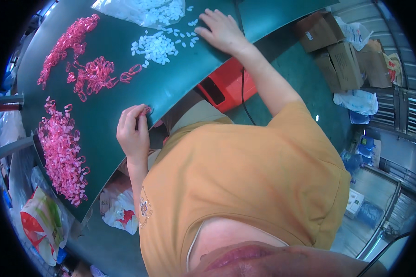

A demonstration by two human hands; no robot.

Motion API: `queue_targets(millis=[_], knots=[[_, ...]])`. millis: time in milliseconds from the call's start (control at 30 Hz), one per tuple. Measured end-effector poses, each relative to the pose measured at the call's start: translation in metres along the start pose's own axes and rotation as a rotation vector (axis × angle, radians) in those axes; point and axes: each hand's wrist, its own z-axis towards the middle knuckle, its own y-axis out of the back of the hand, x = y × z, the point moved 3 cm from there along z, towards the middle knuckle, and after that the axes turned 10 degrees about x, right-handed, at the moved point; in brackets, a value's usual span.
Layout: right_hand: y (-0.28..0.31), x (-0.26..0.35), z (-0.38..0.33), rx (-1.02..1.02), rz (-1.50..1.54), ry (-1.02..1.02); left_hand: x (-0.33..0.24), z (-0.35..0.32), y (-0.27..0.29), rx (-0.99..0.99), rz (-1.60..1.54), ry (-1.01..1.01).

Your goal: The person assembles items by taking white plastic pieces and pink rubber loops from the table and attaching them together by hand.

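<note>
At the table's near edge my left hand is closed, thumb and fingers pinched round a small pink loop, mostly hidden. My right hand lies palm down with fingers stretched, beside scattered small white oval pieces. A pile of the same white pieces sits left of that hand. Farther left are linked pink see-through loops and another heap of them. At the table's left end lies a big heap of pink loops that seem to carry white pieces.
A clear bag of white pieces rests at the far side of the green table. A black cable crosses the table and hangs past a red stool. Cardboard boxes are stacked at right; plastic bags are below the table.
</note>
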Motion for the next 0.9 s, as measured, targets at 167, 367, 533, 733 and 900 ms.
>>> queue_targets(millis=[167, 367, 533, 733, 900], knots=[[-0.004, 0.053, -0.006, 0.137, 0.008, 0.022, 0.001, 0.0, -0.001, -0.025, 0.001, -0.013], [-0.012, 0.117, -0.012, 0.134, 0.041, 0.207, 0.0, -0.001, -0.001, -0.016, 0.004, -0.028], [-0.019, 0.154, -0.019, 0.154, 0.048, 0.353, 0.0, -0.001, 0.0, -0.003, -0.002, -0.036], [-0.011, 0.192, -0.045, 0.163, 0.116, 0.509, 0.0, -0.002, 0.001, -0.01, -0.005, -0.031], [-0.007, 0.193, -0.043, 0.163, 0.142, 0.577, 0.005, -0.001, 0.0, -0.064, 0.004, 0.024]])
